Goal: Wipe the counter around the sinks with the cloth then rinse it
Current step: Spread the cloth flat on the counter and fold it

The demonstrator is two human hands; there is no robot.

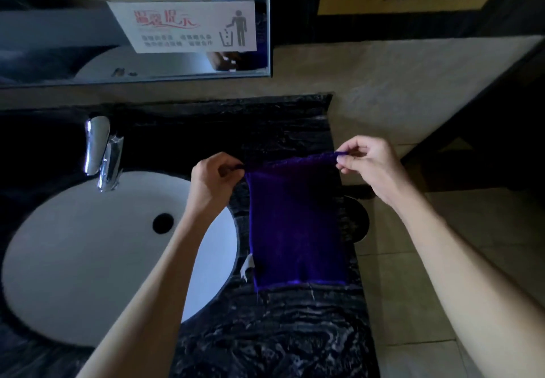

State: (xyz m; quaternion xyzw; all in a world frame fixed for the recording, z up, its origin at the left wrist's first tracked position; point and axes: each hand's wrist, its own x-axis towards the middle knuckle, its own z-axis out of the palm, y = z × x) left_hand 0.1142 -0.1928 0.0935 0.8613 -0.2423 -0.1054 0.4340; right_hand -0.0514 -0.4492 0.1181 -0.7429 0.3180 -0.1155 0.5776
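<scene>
A dark purple cloth hangs spread out above the right end of the black marble counter. My left hand pinches its upper left corner and my right hand pinches its upper right corner. The cloth's lower edge reaches down near the counter surface. A white label sticks out at its lower left side. To the left lies a round white sink with a dark drain hole, and a chrome tap stands at its back rim.
A mirror with a white notice sticker hangs on the wall behind the sink. The counter ends at the right, beyond it beige floor tiles. A dark round object sits below the counter's right edge.
</scene>
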